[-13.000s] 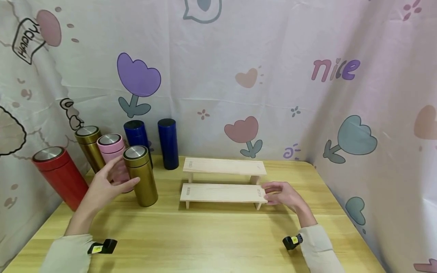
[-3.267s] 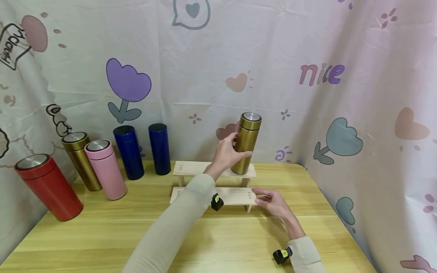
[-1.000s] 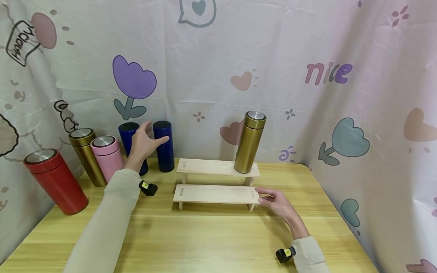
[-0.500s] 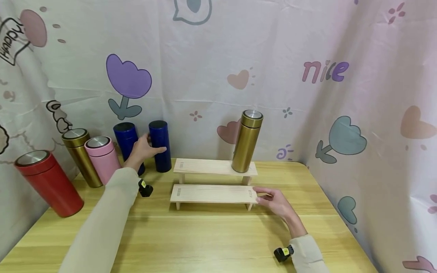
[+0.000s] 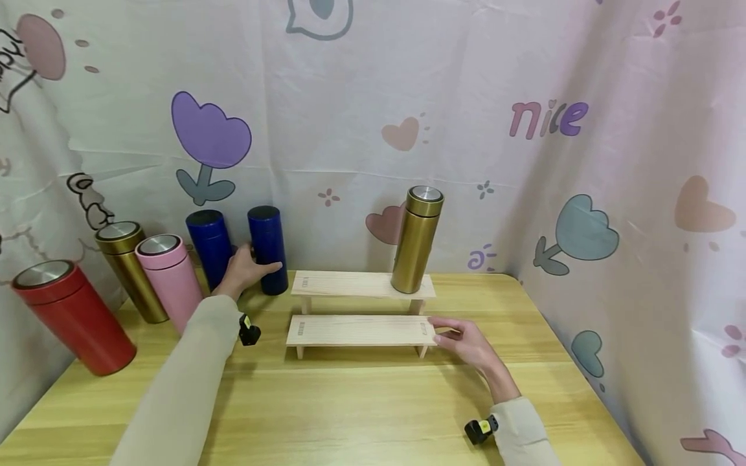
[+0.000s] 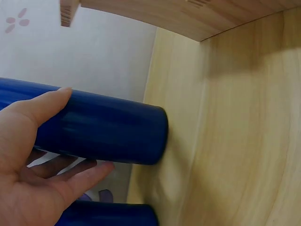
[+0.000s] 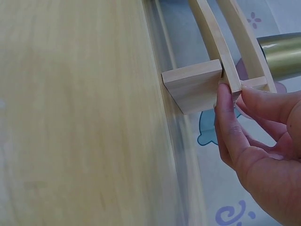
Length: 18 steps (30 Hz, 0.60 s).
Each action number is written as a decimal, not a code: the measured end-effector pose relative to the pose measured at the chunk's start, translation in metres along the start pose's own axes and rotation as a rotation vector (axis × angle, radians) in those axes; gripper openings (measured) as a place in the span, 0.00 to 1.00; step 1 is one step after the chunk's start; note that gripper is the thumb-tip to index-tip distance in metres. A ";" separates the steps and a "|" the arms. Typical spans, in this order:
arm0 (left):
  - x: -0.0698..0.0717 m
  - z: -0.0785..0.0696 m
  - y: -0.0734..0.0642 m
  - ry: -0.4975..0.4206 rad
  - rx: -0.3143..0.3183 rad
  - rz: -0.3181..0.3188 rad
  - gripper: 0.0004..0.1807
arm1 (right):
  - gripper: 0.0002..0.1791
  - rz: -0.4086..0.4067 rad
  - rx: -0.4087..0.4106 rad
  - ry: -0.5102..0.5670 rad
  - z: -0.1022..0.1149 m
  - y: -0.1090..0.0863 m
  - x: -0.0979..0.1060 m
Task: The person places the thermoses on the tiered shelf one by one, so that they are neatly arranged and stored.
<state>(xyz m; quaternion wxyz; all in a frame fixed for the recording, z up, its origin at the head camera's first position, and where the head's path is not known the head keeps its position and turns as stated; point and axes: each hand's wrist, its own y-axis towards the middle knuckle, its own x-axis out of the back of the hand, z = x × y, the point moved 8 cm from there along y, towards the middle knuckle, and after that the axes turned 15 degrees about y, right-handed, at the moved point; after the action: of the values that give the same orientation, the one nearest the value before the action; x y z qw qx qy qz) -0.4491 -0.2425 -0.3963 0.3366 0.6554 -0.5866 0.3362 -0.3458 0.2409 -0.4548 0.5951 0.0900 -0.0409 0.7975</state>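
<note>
My left hand (image 5: pixel 243 268) is around the right one of two dark blue thermos bottles (image 5: pixel 269 241), thumb across its front and fingers at its left side. In the left wrist view the thumb lies along that blue bottle (image 6: pixel 108 127), with fingertips at its opposite edge. The bottle stands upright at the back of the table. My right hand (image 5: pixel 466 343) pinches the right end of the lower board of a two-step wooden stand (image 5: pixel 361 330); the right wrist view shows thumb and fingers at the board's end (image 7: pixel 228 70). A gold thermos (image 5: pixel 417 243) stands on the upper step's right end.
At the left stand a red thermos (image 5: pixel 76 317), another gold thermos (image 5: pixel 133 275) and a pink thermos (image 5: pixel 171 281). The other blue thermos (image 5: pixel 211 243) is just left of my left hand. A patterned curtain (image 5: pixel 350 84) hangs behind the wooden table (image 5: pixel 350 408).
The gold thermos went from the left group onto the upper step, and my left hand let go of it. That hand then moved left and down around the blue thermos. My right hand stays on the stand.
</note>
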 end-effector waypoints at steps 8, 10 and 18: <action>-0.006 0.004 0.006 -0.019 -0.014 -0.051 0.52 | 0.23 0.004 0.001 0.014 0.001 0.000 -0.001; -0.005 0.004 0.005 -0.017 -0.013 -0.057 0.52 | 0.23 0.005 0.000 0.018 0.001 0.000 -0.002; 0.003 0.000 -0.003 -0.011 -0.024 -0.064 0.49 | 0.24 0.006 -0.012 0.028 -0.001 -0.001 -0.002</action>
<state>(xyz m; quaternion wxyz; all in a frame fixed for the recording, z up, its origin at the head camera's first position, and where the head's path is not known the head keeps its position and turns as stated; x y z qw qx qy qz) -0.4463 -0.2441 -0.3944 0.3518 0.6715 -0.5714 0.3144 -0.3448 0.2393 -0.4561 0.5937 0.0752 -0.0375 0.8003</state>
